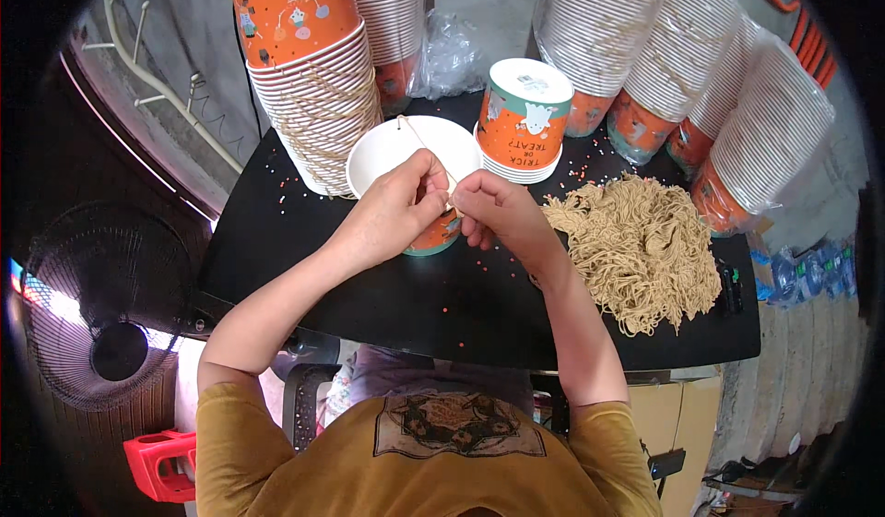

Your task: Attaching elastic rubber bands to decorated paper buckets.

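Note:
A paper bucket [378, 153], white inside and orange and green outside, rests tilted on the black table in front of me, its opening facing up and away. A thin beige cord [422, 136] runs from a small hole near its far rim to my fingers. My left hand [401, 205] pinches the cord over the bucket's near side. Close beside it, my right hand [502, 211] is closed with thumb and forefinger on the cord too. The hands hide part of the bucket and the exact place where the cord is gripped.
A tall nested bucket stack [313, 111] wound with cord stands at back left. An upside-down bucket [525, 120] tops a short stack behind my right hand. A tangled heap of beige cords [641, 254] lies right. Wrapped stacks [678, 47] line the back right; a fan [106, 305] stands left.

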The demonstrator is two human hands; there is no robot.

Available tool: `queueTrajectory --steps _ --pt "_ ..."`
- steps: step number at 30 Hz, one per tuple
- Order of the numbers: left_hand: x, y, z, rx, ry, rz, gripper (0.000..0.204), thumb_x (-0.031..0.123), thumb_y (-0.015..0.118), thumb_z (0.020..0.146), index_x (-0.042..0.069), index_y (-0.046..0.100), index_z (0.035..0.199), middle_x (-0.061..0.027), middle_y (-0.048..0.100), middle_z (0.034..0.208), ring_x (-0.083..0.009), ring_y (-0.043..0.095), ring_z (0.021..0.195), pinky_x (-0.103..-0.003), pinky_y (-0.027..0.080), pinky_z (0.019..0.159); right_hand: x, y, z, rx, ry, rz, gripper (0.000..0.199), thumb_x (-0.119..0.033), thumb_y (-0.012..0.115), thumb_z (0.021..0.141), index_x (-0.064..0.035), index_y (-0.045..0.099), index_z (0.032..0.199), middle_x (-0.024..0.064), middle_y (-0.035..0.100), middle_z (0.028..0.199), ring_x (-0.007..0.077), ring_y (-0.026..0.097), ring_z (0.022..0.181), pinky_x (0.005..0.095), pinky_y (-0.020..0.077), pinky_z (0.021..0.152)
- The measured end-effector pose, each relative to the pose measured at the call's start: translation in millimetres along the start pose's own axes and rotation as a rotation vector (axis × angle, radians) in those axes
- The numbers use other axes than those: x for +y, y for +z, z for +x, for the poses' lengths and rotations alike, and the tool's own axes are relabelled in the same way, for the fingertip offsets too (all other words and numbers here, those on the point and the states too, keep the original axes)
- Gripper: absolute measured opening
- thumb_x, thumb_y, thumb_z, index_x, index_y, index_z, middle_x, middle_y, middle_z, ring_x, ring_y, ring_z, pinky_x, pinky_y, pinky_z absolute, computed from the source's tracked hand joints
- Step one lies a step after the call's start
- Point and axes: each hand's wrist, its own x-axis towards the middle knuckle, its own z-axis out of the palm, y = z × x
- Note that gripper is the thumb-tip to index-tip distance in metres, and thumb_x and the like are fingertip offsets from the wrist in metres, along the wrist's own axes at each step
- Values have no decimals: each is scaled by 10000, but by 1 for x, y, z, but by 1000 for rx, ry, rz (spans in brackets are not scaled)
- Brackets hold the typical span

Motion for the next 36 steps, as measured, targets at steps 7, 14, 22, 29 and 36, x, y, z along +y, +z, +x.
queueTrajectory --steps 7,14,22,29,36 --pt "4 -1 0 -3 1 8 94 115 551 943 32 525 979 -23 557 822 -93 548 743 -274 466 670 1 -1 1 -16 5 5 194 -271 578 950 -81 595 915 -25 576 691 58 535 589 206 417 528" --pt "-1 3 -1 87 205 211 74 79 565 930 34 583 986 -84 563 916 -188 582 821 -320 474 740 1 -3 1 -12 16 -20 204 -283 575 959 -85 613 926 -39 567 689 48 537 596 202 420 529" --pt "-4 8 -2 201 411 412 89 62 606 879 47 589 964 -127 474 852 -317 533 887 -410 440 772 4 -6 1 -8 -15 -23 196 -267 553 975 -88 623 938 -39 554 702 46 523 593 199 422 534" --pt "-6 9 -2 189 298 306 66 69 570 903 23 571 951 -123 514 895 -295 571 874 -376 464 769 3 -5 2 1 -2 13 207 -273 574 953 -75 607 902 -32 562 727 49 505 621 209 422 558" --pt "-5 8 -2 116 244 195 89 76 555 918 13 579 974 -114 533 915 -246 591 841 -333 480 751 5 -6 2 0 -12 16 213 -290 587 949 -84 604 900 -45 549 746 42 495 642 202 412 564"
